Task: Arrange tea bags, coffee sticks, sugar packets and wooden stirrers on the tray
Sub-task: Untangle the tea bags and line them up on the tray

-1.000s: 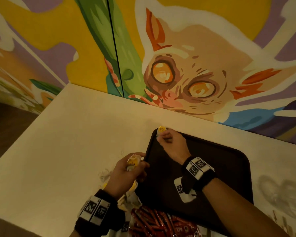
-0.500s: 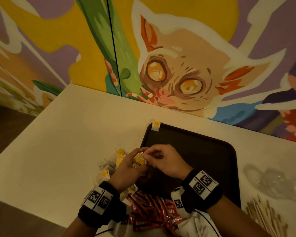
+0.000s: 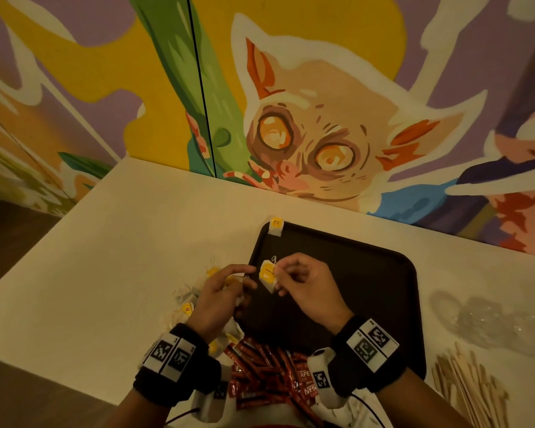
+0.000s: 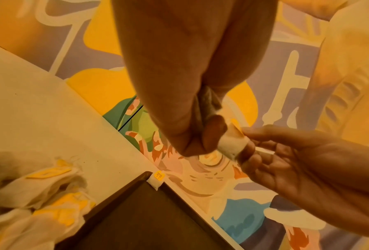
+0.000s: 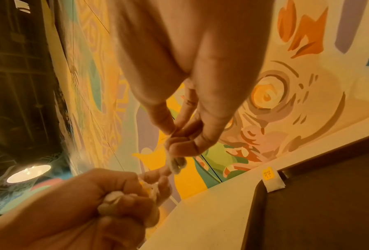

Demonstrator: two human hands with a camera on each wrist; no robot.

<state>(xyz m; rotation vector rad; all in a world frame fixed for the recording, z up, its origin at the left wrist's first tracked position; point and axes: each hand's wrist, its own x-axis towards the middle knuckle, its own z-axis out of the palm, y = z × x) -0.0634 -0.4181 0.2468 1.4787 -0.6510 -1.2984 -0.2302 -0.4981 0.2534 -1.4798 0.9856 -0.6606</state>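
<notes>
A dark brown tray (image 3: 368,273) lies on the cream table. One tea bag (image 3: 275,227) with a yellow tag leans on the tray's far left corner, also seen from the wrists as the corner tea bag (image 4: 156,179) (image 5: 272,179). My right hand (image 3: 277,279) pinches a second tea bag (image 3: 267,275) above the tray's left edge. My left hand (image 3: 244,281), just left of it, grips a crumpled bunch of tea bags (image 5: 123,197). Loose tea bags (image 3: 186,304) are piled left of the tray. Red coffee sticks (image 3: 266,375) lie at the near edge.
Wooden stirrers (image 3: 467,387) lie in a heap right of the tray, near the table's front edge. A crumpled clear plastic bag (image 3: 491,319) sits behind them. A painted wall (image 3: 322,118) borders the table's far side. The table's left edge drops to a dark floor.
My right hand left a tea bag at the tray's far left corner, came back to my left hand and now pinches another tea bag. The hands have drawn slightly apart.
</notes>
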